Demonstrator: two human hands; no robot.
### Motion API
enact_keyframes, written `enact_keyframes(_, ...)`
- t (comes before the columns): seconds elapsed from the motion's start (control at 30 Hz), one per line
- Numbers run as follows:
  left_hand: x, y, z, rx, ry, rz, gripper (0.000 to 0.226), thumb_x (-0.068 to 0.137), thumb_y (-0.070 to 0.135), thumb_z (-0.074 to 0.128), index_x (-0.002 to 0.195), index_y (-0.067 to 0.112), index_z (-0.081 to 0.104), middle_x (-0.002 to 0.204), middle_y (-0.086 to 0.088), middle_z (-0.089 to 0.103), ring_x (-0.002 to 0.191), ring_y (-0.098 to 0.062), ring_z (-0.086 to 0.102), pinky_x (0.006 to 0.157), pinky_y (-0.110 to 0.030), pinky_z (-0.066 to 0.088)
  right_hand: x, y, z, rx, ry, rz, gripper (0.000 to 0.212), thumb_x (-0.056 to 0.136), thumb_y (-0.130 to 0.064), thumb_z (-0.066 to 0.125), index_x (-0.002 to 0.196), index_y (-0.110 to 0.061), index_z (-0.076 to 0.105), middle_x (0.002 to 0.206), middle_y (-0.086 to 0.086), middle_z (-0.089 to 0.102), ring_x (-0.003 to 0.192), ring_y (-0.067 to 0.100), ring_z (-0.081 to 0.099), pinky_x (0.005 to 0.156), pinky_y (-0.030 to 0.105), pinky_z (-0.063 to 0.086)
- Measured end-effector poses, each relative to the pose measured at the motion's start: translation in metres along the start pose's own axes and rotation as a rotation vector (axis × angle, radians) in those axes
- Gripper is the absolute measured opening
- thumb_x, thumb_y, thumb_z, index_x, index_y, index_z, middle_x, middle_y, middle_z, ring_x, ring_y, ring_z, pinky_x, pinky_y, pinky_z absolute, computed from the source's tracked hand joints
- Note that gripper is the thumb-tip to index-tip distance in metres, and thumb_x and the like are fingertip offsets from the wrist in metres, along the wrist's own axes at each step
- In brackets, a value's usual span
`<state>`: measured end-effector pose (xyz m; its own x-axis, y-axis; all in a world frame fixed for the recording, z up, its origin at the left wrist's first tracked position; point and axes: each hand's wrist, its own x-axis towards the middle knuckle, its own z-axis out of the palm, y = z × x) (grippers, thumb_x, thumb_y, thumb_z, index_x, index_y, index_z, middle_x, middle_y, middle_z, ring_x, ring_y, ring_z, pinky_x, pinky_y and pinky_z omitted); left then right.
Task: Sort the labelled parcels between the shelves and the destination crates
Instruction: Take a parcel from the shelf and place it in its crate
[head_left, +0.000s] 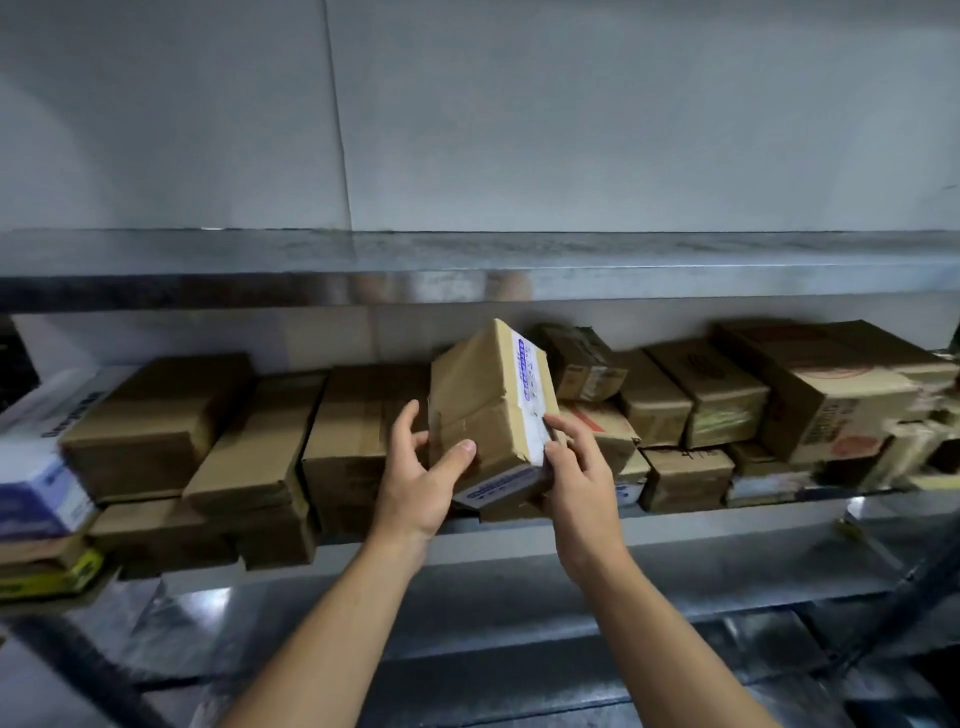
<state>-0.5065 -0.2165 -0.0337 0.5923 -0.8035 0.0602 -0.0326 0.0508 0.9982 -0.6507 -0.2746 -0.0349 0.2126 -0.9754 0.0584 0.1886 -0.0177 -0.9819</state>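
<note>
Reaches up and forward with both bare forearms, which rise from the lower edge of the view and converge toward the middle. Turns the back of the left hand (418, 470) to the camera, with the thumb laid flat across the near face of a parcel (480, 384) and the fingers raised against that parcel's left side. Clasps the same parcel's lower right corner with the right hand (574, 480), index finger stretched up along the right edge, remaining fingers tucked beneath and partly hidden. Holds both wrists nearly straight, in line with the forearms, hands close together but not touching.
</note>
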Motion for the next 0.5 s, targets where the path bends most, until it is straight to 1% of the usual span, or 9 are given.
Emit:
enact_keyframes(0.07,-0.012,-0.005,-0.004,0.07,0.036,0.048,0.079,0.083,0.04,0.075,0.145,0.045,0.027,0.127,0.012,0.047,0.121,-0.017,0.05,0.098,-0.051,0.051,-0.007,-0.004,-0.007,-0.181,-0.002,-0.027,0.027,0.094,-0.043,0.052,0.115,-0.033,0.066,0.127,-0.005,0.053,0.11,0.012,0.06,0.087,0.04,0.058)
enact_keyframes(0.1,-0.018,-0.006,-0.007,0.129,0.058,0.096,0.081,0.081,0.041,0.077,0.145,0.045,0.027,0.128,0.012,0.046,0.122,-0.015,0.048,0.097,-0.05,0.051,-0.009,-0.006,-0.01,-0.253,-0.014,-0.04,0.026,0.098,-0.046,0.053,0.112,-0.028,0.066,0.123,-0.006,0.053,0.106,0.008,0.059,0.082,0.031,0.054)
enact_keyframes(0.13,-0.023,-0.007,-0.01,0.19,0.077,0.15,0.083,0.08,0.04,0.078,0.146,0.045,0.026,0.13,0.013,0.045,0.122,-0.012,0.046,0.098,-0.048,0.051,-0.012,-0.008,-0.012,-0.29,-0.041,-0.044,0.029,0.099,-0.05,0.053,0.109,-0.025,0.064,0.118,-0.005,0.057,0.102,0.007,0.059,0.078,0.028,0.05)
enact_keyframes(0.17,-0.029,-0.008,-0.014,0.248,0.089,0.21,0.085,0.08,0.037,0.078,0.147,0.043,0.026,0.131,0.014,0.044,0.123,-0.01,0.045,0.099,-0.043,0.049,-0.014,-0.008,-0.013,-0.307,-0.073,-0.034,0.033,0.098,-0.055,0.054,0.108,-0.024,0.062,0.114,-0.004,0.061,0.099,0.009,0.061,0.077,0.028,0.049)
enact_keyframes(0.23,-0.04,-0.006,-0.02,0.272,0.1,0.316,0.084,0.082,0.027,0.077,0.148,0.042,0.027,0.135,0.016,0.042,0.123,-0.006,0.046,0.098,-0.031,0.046,-0.018,-0.006,-0.008,-0.29,-0.121,0.008,0.037,0.092,-0.059,0.062,0.109,-0.027,0.056,0.11,-0.003,0.066,0.1,0.013,0.064,0.084,0.037,0.054)
enact_keyframes(0.3,-0.049,0.003,-0.029,0.077,0.106,0.339,0.07,0.09,0.015,0.069,0.144,0.04,0.032,0.138,0.014,0.044,0.118,0.0,0.053,0.088,-0.02,0.048,-0.024,-0.003,0.003,-0.191,-0.146,0.062,0.036,0.086,-0.056,0.068,0.111,-0.034,0.052,0.114,-0.003,0.066,0.106,0.017,0.065,0.095,0.05,0.055)
enact_keyframes(0.33,-0.053,0.007,-0.035,-0.045,0.121,0.339,0.059,0.094,0.012,0.063,0.14,0.038,0.038,0.137,0.012,0.047,0.115,0.001,0.056,0.084,-0.017,0.05,-0.027,0.0,0.009,-0.129,-0.159,0.089,0.036,0.087,-0.053,0.068,0.114,-0.037,0.051,0.118,-0.002,0.066,0.11,0.019,0.065,0.096,0.053,0.055)
enact_keyframes(0.4,-0.056,0.007,-0.056,-0.132,0.189,0.331,0.04,0.097,0.021,0.055,0.13,0.043,0.052,0.135,0.008,0.054,0.118,-0.003,0.057,0.087,-0.022,0.051,-0.035,0.003,0.023,0.009,-0.221,0.118,0.035,0.095,-0.042,0.066,0.125,-0.036,0.048,0.124,0.0,0.065,0.112,0.021,0.066,0.095,0.053,0.057)
enact_keyframes(0.5,-0.058,0.003,-0.081,-0.012,0.115,0.29,0.037,0.09,0.04,0.051,0.122,0.059,0.053,0.138,0.006,0.053,0.125,-0.012,0.054,0.095,-0.037,0.053,-0.041,0.002,0.044,0.141,-0.282,0.144,0.028,0.101,-0.032,0.059,0.127,-0.035,0.048,0.121,0.002,0.066,0.105,0.021,0.069,0.083,0.047,0.061)
